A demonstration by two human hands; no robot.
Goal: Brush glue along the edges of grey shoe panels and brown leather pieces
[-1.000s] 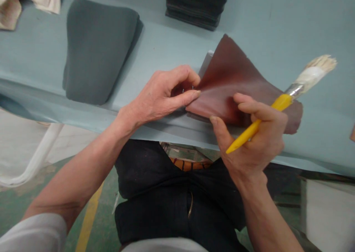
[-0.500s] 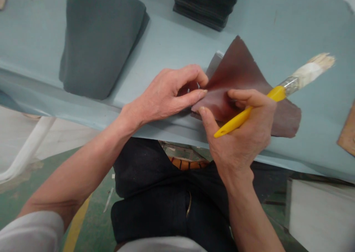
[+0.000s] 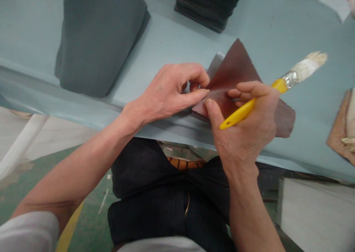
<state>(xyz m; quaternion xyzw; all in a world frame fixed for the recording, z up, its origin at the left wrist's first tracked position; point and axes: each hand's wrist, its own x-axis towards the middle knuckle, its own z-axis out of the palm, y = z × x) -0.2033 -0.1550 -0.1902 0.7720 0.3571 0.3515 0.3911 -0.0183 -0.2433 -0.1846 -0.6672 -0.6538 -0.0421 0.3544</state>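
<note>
A reddish-brown sheet, leather-like (image 3: 238,65), lies near the front edge of the table with a fold along its lower left side. My left hand (image 3: 177,87) pinches that fold between thumb and fingertips. Resting over the sheet, my right hand (image 3: 246,118) carries a yellow-handled paintbrush (image 3: 240,113) tucked across its palm, bristles pointing up and right. The right thumb touches the folded strip beside the left thumb. Under the sheet, a grey piece (image 3: 215,65) shows at its upper left.
A stack of dark grey shaped pieces (image 3: 100,37) lies to the left on the blue-covered table (image 3: 161,48). Another stack of black pieces (image 3: 208,4) stands at the back. At the right edge is a brown board (image 3: 340,130); white paper (image 3: 330,0) lies at the back right.
The right thumb has moved slightly up and right along the fold, and the brush has shifted with that hand. The left hand keeps its pinch. The view has shifted a little.
</note>
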